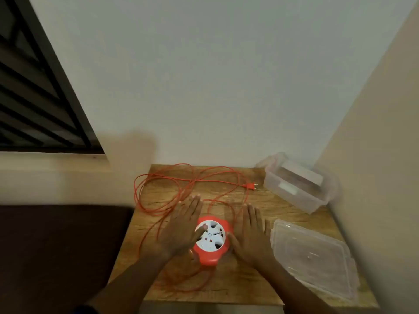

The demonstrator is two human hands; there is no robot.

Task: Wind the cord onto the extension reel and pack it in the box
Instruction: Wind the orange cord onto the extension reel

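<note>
Left hand: my left hand point(181, 227) lay open and flat, fingers spread, gripping nothing; its thumb rested on the white face of the reel point(212, 241).
Right hand: my right hand point(249, 232) was open too, palm down, its inner edge against the reel's right side; it held nothing.
Reel: low and centre in the frame, flat on the table point(249, 279), between my two hands.
Cord: the cord point(158, 189) lay unwound in loose loops, above and left of the reel, with more below it; its plug point(250, 186) sat right of centre, near the box.
Box: the box point(297, 184) stood open at the right, against the wall corner; the lid point(315, 254) lay apart, lower right, just beside my right hand.
Doing it well: I judged one hand should steady the orange rim while the other turned the white face, feeding cord in evenly so the loops did not snag.
Count: one reel, one cord, one plug, one box, one lid, two hands.
</note>
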